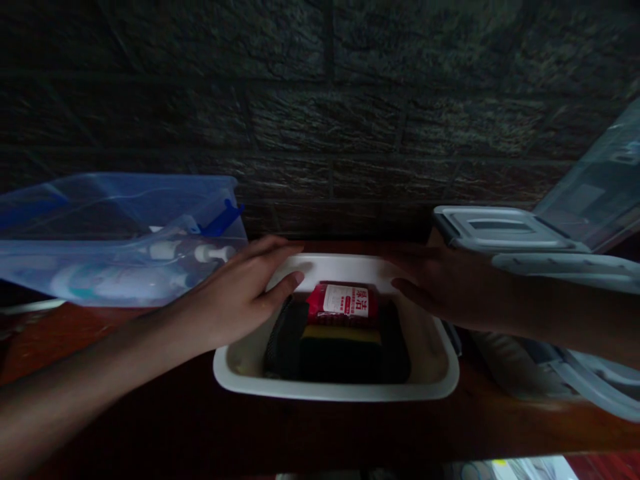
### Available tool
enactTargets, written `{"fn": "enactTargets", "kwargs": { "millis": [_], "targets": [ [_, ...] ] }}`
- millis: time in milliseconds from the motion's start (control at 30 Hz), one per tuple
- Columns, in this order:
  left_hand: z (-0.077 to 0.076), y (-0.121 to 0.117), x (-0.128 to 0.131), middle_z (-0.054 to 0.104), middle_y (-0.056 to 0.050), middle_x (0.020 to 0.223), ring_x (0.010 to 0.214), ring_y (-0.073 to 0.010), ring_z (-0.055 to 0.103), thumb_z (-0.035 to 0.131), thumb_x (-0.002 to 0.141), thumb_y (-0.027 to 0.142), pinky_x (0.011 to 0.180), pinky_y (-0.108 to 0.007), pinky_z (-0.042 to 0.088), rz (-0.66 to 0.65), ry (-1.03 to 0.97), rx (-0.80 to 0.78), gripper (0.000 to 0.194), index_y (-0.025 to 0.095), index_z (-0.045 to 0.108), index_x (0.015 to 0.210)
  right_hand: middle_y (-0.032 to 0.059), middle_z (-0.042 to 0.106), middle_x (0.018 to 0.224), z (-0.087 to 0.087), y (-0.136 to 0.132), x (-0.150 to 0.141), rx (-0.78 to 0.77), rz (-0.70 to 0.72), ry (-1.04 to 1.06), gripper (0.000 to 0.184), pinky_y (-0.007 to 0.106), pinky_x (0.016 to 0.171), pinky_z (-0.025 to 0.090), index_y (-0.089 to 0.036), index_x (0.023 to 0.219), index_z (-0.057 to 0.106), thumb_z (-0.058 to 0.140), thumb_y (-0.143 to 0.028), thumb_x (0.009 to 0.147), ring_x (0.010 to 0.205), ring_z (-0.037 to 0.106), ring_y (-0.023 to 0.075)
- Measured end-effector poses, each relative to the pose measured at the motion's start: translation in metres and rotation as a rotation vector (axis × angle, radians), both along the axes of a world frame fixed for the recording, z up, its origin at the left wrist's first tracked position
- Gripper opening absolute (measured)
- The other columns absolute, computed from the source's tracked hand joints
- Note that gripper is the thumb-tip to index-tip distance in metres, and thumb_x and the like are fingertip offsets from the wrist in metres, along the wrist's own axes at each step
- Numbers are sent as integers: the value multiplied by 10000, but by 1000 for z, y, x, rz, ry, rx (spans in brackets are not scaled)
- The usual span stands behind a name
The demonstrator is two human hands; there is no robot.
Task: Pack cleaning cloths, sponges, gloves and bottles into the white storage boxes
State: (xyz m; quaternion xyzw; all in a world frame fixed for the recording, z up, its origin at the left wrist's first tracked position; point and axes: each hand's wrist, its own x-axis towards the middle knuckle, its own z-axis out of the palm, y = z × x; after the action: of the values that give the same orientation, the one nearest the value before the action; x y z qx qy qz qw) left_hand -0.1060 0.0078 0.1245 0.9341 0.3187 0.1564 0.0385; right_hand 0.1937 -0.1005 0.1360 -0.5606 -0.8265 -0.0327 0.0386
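Note:
A white plastic basin with rounded corners stands on a reddish-brown wooden surface. Inside lie a red packet with a white label and a dark sponge with a yellow layer, among dark material whose kind I cannot make out. My left hand rests at the basin's left rim, thumb apart from the stretched fingers. On the opposite side, my right hand is at the right rim, its thumb over the inside and its fingers reaching along the back edge in shadow. Neither hand holds anything inside the basin.
To the left is a clear bluish storage box with pump bottles lying in it. Lidded clear containers with grey-white rims crowd the right. A dark stone-textured wall rises directly behind. Light-coloured items show below the front edge.

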Motion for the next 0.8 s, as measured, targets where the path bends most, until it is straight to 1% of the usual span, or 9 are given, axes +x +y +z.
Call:
{"fn": "enactTargets", "kwargs": {
  "millis": [100, 167, 233, 367, 467, 533, 633, 700, 800],
  "targets": [
    [-3, -2, -3, 587, -122, 1437, 1345, -277, 533, 389, 1050, 442, 1175, -453, 402, 36, 15, -56, 495, 178, 543, 1439, 179, 651, 1378, -2, 0, 4, 65, 24, -15, 443, 428, 1031, 545, -136, 1439, 570, 458, -181, 1013, 1198, 679, 292],
    [-3, -6, -4, 610, -124, 1400, 1321, -279, 551, 397, 1043, 451, 1155, -454, 425, 40, 17, -60, 493, 177, 559, 1420, 163, 671, 1351, -3, 0, 7, 122, 47, -25, 445, 407, 984, 570, -158, 1419, 595, 497, -154, 985, 1139, 707, 282],
    [-2, -11, -5, 633, -121, 1349, 1270, -279, 583, 402, 1039, 459, 1124, -456, 451, 40, 27, -63, 482, 182, 583, 1390, 151, 673, 1352, -5, 0, 11, 157, 77, -35, 467, 401, 965, 581, -169, 1418, 598, 507, -124, 963, 1119, 715, 276],
    [1, -19, -6, 654, -109, 1287, 1173, -278, 628, 389, 1042, 472, 1053, -467, 492, 47, 52, -94, 461, 203, 605, 1349, 134, 651, 1399, -5, 0, 15, 166, 119, -49, 483, 388, 981, 580, -164, 1412, 600, 475, -80, 952, 1122, 716, 256],
    [2, -20, -7, 661, -107, 1243, 1146, -276, 633, 387, 1043, 458, 1029, -467, 500, 34, 39, -93, 441, 197, 616, 1315, 139, 634, 1423, -5, 0, 15, 135, 111, -66, 509, 394, 988, 578, -161, 1448, 570, 469, -79, 956, 1131, 713, 258],
    [1, -18, -8, 660, -110, 1234, 1149, -275, 631, 390, 1044, 446, 1034, -466, 499, 21, 33, -87, 431, 188, 627, 1294, 152, 621, 1438, -6, -1, 13, 120, 91, -79, 499, 413, 986, 577, -152, 1459, 559, 452, -99, 974, 1139, 709, 268],
    [4, -17, -8, 643, -117, 1288, 1222, -284, 602, 412, 1038, 446, 1084, -468, 474, 15, 17, -57, 448, 177, 615, 1333, 155, 625, 1435, -4, -4, 11, 122, 39, -77, 458, 464, 995, 564, -156, 1472, 547, 433, -212, 1032, 1137, 706, 292],
    [11, -19, -7, 624, -119, 1334, 1285, -290, 565, 430, 1033, 449, 1120, -473, 449, 14, -13, -20, 476, 175, 587, 1390, 150, 666, 1374, 2, -10, 11, 115, -2, -56, 462, 484, 988, 559, -178, 1489, 531, 424, -301, 1057, 1111, 713, 300],
    [25, -28, -1, 621, -117, 1321, 1288, -284, 560, 444, 1032, 440, 1122, -472, 447, -6, -74, 15, 481, 169, 588, 1402, 142, 719, 1260, 16, -24, 15, 97, -46, -11, 461, 434, 929, 576, -188, 1475, 546, 392, -349, 1072, 1058, 727, 280]
  ]
}}
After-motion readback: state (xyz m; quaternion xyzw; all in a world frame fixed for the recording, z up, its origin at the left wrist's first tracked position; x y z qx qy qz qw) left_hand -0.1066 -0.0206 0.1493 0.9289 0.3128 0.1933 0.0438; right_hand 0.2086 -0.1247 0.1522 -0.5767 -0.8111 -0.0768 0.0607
